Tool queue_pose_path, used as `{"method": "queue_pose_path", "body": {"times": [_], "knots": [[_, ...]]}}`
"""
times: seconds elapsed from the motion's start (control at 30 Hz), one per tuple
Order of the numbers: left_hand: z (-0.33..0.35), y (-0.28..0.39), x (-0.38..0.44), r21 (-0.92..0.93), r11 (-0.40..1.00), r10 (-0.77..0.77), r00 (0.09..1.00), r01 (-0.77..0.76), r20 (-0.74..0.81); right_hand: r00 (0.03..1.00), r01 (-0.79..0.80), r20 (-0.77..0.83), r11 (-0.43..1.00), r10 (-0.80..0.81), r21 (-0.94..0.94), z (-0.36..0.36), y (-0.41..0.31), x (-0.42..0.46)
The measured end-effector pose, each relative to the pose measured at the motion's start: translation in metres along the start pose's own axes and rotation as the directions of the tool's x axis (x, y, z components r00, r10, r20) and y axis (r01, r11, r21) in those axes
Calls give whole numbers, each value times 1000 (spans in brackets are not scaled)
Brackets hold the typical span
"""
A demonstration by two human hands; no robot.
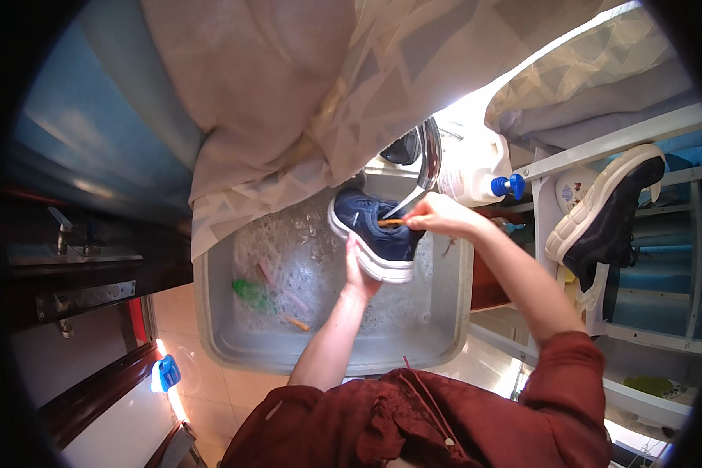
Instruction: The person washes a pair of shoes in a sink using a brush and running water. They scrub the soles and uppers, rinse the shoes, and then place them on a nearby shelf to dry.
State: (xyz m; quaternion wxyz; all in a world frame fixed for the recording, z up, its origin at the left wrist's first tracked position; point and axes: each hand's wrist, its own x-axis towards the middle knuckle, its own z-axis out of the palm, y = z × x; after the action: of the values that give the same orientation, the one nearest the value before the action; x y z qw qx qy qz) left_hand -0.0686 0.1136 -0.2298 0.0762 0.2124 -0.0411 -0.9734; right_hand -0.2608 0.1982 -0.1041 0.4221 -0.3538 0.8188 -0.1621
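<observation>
A navy sneaker (360, 219) with a white sole is held over a large grey sink basin (327, 351). My left hand (360, 272) grips the shoe from below, along its sole. My right hand (441, 216) pinches a thin orange-brown handle (391, 222) that reaches into the shoe's opening; the far end is hidden inside. From a chrome faucet (430, 155) a stream of water falls at the shoe's opening. Foamy water lies in the basin, with a green bristly thing (251, 292), a pinkish stick (281, 286) and a small orange-brown piece (297, 323) in it.
A second dark sneaker (608, 210) leans on a white rack (620, 140) at right. Behind the basin stands a white jug (474, 169) with a blue pump (508, 186). A patterned curtain (327, 117) hangs over the basin's far left. A blue bottle (167, 373) is at lower left.
</observation>
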Motion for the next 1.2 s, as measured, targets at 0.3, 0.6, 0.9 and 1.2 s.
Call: {"method": "queue_pose_path", "body": {"times": [0.3,0.6,0.9,1.2], "knots": [[-23,35,-9,155,988,7,999,-2,-32,983,28,184,999,-23,-28,-4,-18,-24],[-5,42,-9,399,908,-166,984,126,68,997,6,-80,997,-13,-78,37,1,-4],[-33,81,12,301,926,-279,949,225,147,887,-298,461,808,37,508,-29,-28,-66],[-24,80,15,593,792,25,978,-145,205,937,-340,345,353,51,872,-26,-2,-72]]}}
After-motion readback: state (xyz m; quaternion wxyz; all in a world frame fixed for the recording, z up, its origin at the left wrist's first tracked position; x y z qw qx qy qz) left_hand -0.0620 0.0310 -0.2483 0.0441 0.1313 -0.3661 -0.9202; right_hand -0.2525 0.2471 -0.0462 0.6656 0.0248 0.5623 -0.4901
